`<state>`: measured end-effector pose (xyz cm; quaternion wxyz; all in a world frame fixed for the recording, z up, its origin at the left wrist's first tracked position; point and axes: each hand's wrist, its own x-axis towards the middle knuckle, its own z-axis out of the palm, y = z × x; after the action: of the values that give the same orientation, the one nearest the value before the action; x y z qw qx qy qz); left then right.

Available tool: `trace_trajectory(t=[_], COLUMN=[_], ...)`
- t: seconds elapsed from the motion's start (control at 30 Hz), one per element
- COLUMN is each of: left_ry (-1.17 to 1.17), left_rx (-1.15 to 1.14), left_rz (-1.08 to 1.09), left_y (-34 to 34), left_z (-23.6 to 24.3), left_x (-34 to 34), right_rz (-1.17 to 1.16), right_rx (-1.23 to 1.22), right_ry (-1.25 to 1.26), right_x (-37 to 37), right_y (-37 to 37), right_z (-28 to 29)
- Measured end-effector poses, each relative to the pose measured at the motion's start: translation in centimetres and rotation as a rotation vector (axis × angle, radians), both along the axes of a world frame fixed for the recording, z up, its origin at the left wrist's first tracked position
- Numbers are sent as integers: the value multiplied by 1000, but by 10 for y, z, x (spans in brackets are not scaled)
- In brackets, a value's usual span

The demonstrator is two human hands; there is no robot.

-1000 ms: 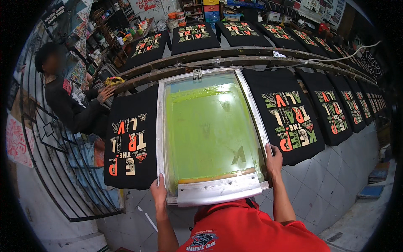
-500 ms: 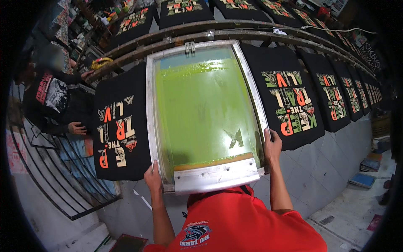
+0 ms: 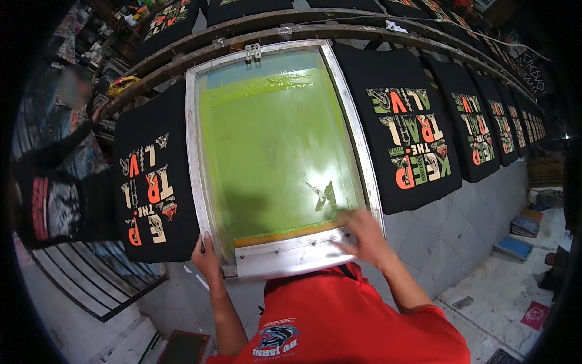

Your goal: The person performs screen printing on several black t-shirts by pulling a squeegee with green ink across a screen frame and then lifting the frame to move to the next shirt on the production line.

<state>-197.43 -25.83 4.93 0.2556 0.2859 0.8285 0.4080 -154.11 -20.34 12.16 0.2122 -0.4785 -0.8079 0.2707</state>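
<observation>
A screen printing frame (image 3: 197, 151) with metal sides and a green-smeared mesh lies in front of me, over the row of shirts. Across its near end rests a wide metal squeegee (image 3: 291, 253) with a yellowish blade edge against the mesh. My left hand (image 3: 208, 259) is closed on the frame's near left corner, thumb along its outer side. Over the squeegee's right end is my right hand (image 3: 364, 238), somewhat blurred, its thumb and fingers apart and nothing between them. A dark X-shaped mark (image 3: 321, 195) shows on the mesh near that hand.
Black printed shirts flank the frame, one on the left (image 3: 151, 182) and several on the right (image 3: 412, 133). A wooden rail (image 3: 339, 30) with a metal hinge clamp (image 3: 253, 53) runs behind. At the left stands another person (image 3: 60, 194) beside a black metal rack (image 3: 91, 276).
My right hand has left the frame's right side and moved inward over the squeegee. My left hand keeps its grip. The other person has shifted, and the whole view has moved slightly.
</observation>
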Motion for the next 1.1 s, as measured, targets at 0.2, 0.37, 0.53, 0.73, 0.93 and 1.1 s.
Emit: trace_trajectory(t=[0.2,0.37,0.53,0.73,0.93,1.1], left_ry=[92,72,556,765,674,837], left_rx=[244,343,122,-33,38,207], left_rz=[84,-339,-1137,-1185,-1140,-1050], left_y=[-7,3,14,22,32,134], left_z=[-5,60,126,92,96,93], left_x=[5,31,62,54,54,29], right_rz=[393,339,172,4,-88,-135], right_rx=[243,184,42,290,254,464], right_ry=[-536,-464,-399,-430,-346,-348], right_x=[-17,-20,-27,-28,-29,-43], right_y=[-49,-32,7,-3,3,110], right_z=[4,16,28,10,7,3])
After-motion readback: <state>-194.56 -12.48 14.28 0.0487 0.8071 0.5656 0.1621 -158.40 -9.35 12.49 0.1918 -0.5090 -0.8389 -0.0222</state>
